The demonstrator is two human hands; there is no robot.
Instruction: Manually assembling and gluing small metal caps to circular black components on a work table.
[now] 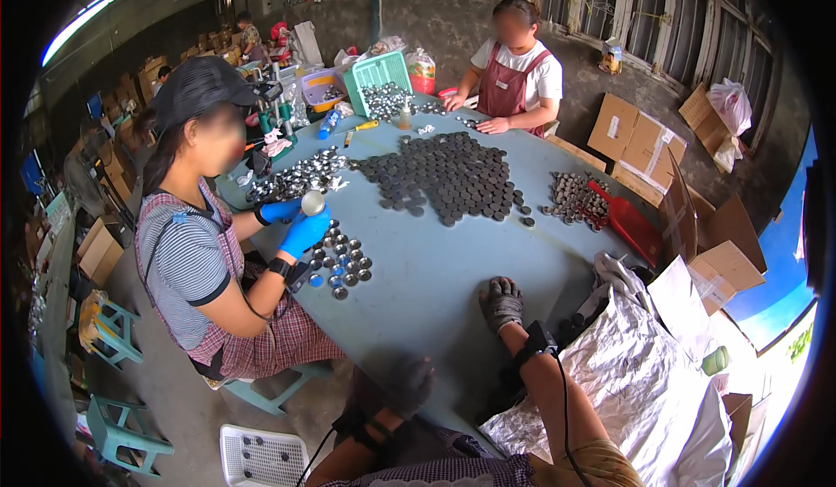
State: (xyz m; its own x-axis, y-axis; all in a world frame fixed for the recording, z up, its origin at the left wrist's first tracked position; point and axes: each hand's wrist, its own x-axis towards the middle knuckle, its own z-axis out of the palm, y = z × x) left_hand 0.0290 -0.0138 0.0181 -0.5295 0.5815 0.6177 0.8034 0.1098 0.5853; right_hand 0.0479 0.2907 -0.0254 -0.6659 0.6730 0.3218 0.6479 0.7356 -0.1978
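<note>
My right hand (502, 304), in a dark grey work glove, lies on the blue-grey table (427, 265) with its fingers stretched forward. Nothing shows in it. My left hand (409, 388), in a dark glove, is at the table's near edge; its fingers are shaded and blurred, and I cannot make out anything in them. Beyond my hands a broad layer of dark round discs (444, 178) covers the middle of the table. To the right of my right hand, a crumpled white sack (610, 365) lies over the table edge, with a few dark discs beside its mouth.
At left, a person in blue gloves (305, 230) holds a round metal piece near shiny caps (341, 261). Across the table another person (518, 78) handles small parts. A red scoop (634, 228), cardboard boxes (640, 143) and a white basket (228, 461) stand around.
</note>
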